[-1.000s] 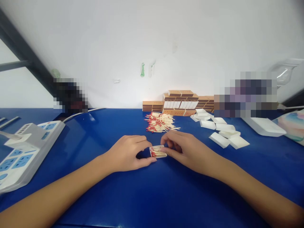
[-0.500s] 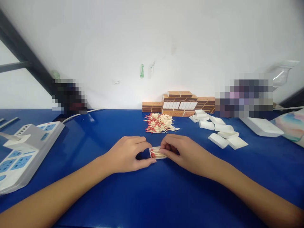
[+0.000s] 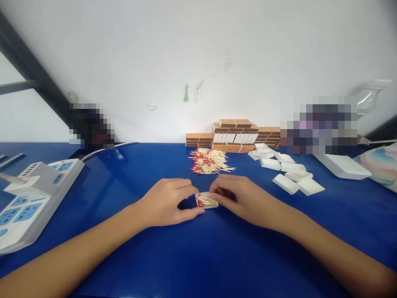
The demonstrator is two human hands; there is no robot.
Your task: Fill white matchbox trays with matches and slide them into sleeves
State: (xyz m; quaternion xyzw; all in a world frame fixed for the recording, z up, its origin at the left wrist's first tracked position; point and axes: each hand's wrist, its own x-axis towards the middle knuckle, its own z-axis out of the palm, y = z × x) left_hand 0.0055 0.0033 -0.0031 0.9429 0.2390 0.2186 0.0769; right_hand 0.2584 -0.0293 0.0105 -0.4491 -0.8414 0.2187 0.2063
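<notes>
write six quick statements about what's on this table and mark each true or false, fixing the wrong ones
1. The left hand is at the left end of a small white tray. True.
2. That tray holds no matches. False: red-tipped matches lie in it.
3. Stacked matchboxes stand by the wall. True.
4. The pile of loose matches lies nearer the person than the hands do. False: it lies beyond them, toward the wall.
5. A power strip lies on the person's left. True.
6. The right hand is on the power strip. False: it is at the tray's right end.
</notes>
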